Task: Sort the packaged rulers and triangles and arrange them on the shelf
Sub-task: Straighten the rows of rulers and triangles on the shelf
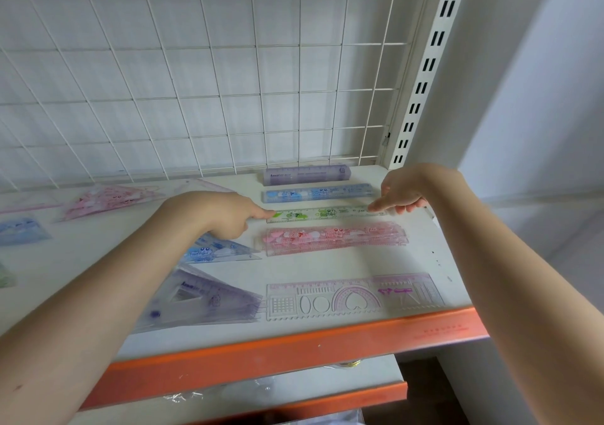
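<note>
white shelf [327,263] | left hand [225,215], right hand [402,192] touch green ruler [327,214] ends

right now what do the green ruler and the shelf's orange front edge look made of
Green ruler: likely clear plastic, glossy; the white shelf shows through around its printed green marks.
Orange front edge: looks like painted metal, smooth and matte, though that is not certain.

Five packaged rulers are laid flat in a column on the shelf [343,261]: purple ruler [306,174] rearmost, then blue ruler [318,192], green ruler [327,214], pink ruler [333,237], and a wide purple stencil ruler [354,295] frontmost. Packaged triangles, pink triangle [108,201], blue triangle [217,251] and purple triangle [202,297], are spread leftward.
</note>
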Motion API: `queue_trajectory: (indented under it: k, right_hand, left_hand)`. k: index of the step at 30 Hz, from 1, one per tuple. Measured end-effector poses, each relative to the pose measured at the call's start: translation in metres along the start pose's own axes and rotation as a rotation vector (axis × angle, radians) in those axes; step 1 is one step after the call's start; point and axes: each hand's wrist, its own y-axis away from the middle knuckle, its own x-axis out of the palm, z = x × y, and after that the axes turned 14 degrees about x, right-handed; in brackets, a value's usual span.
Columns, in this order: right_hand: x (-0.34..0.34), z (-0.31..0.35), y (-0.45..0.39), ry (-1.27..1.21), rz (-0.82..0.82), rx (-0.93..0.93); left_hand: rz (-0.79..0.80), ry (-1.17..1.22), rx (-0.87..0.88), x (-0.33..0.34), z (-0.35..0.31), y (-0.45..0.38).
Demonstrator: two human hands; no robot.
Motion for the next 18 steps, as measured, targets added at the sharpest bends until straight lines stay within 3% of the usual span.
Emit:
queue_trajectory:
  k: [18]
  right_hand:
    - [0.0001, 0.0032, 0.0041, 0.017, -0.011, 0.030]
  left_hand:
    - [0.008, -0.026, -0.013, -0.0019, -0.0028, 0.0068]
